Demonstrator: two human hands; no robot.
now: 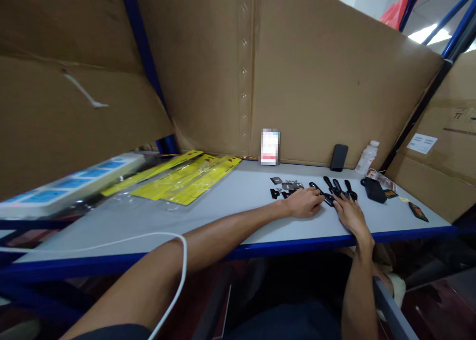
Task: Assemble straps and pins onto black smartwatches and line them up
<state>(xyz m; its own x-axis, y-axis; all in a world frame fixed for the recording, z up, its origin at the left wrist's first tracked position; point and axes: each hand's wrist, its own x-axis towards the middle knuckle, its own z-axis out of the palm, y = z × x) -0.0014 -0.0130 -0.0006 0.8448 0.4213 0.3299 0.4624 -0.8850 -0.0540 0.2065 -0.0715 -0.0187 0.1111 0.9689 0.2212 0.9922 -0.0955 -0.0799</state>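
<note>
My left hand rests on the table with its fingers curled round one end of a long black plastic part. Beside it, my right hand lies low with fingers stretched forward, touching the black pieces. Several glossy black handle-shaped parts lie fanned out just beyond the right fingertips. Left of these, a loose group of small flat grey metal plates and small black pieces is scattered by the left hand. The exact kind of the black parts is too small to make out.
Yellow packaging sleeves and a white power strip lie on the left. A lit phone, a dark phone and a bottle stand along the cardboard wall. A black case sits right. A white cable crosses my left arm.
</note>
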